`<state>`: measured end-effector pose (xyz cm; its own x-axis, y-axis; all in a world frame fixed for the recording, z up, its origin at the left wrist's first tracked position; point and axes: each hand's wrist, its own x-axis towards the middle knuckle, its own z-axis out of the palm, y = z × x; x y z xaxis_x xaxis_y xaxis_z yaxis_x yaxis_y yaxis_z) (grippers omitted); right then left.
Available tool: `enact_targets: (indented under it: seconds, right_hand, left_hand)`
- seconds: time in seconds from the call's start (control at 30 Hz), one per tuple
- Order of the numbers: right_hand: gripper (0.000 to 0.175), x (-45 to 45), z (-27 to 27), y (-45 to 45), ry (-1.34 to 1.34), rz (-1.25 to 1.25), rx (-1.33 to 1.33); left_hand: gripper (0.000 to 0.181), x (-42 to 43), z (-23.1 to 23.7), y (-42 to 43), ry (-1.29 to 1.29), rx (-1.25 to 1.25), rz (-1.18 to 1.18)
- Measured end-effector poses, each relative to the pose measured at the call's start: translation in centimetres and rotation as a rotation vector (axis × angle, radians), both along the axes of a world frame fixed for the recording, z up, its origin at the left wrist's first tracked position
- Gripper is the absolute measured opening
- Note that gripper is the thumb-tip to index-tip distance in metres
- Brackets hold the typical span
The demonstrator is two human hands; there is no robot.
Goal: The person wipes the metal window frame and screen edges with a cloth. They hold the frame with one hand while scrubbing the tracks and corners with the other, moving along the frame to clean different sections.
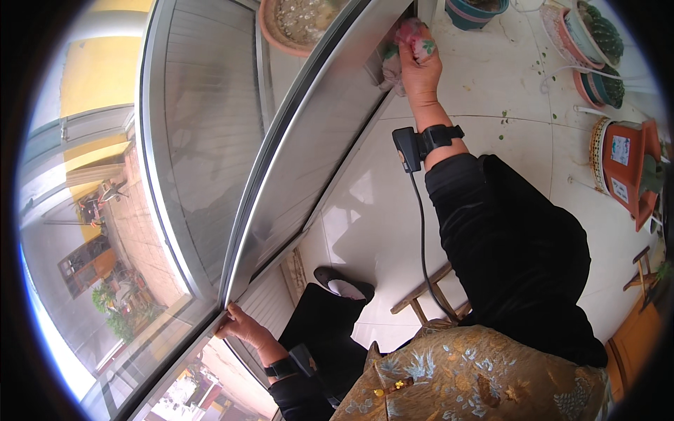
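Note:
My right hand (421, 66), at the upper middle, grips a crumpled pink and white cloth (392, 71) with green print. The cloth lies against the lower panel of a metal-framed glass door or window sash (295, 142), near its far edge. My left hand (245, 329), at the lower left, has its fingers closed around the edge of the metal frame (224, 308). Through the glass pane (210, 105) a ribbed white surface shows. Each wrist wears a black strap with a small device, and a cable runs down from the right one.
Potted cacti (600, 39), a teal pot (468, 16) and orange planters (626, 152) stand along the right. A terracotta pot (287, 47) is behind the glass. A wooden stool (421, 294) stands by my body. Small leaves lie on the tiled floor (495, 94).

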<state>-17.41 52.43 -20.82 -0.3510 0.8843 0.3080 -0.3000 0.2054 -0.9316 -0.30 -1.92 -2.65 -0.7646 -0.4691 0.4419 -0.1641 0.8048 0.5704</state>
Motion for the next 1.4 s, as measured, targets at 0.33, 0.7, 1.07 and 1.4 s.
enact_targets:
  seconds: [0.33,0.7,1.07,1.4]
  right_hand:
    - [0.018,2.7,-7.6,2.9,-0.230,-0.113,-0.412]
    - [0.021,-1.1,-12.7,4.3,-0.706,0.069,-0.254]
    - [0.031,3.5,-12.4,-7.2,-1.018,0.341,-0.087]
    - [0.025,0.7,-12.3,-0.6,-0.616,0.006,-0.194]
  left_hand:
    - [0.062,0.1,-0.5,-1.2,0.005,0.097,-0.011]
    - [0.064,0.0,-0.5,-0.7,0.059,0.160,-0.062]
    - [0.064,0.2,-1.0,-2.2,0.022,0.039,-0.014]
    - [0.060,0.2,0.0,-0.6,-0.041,0.136,-0.011]
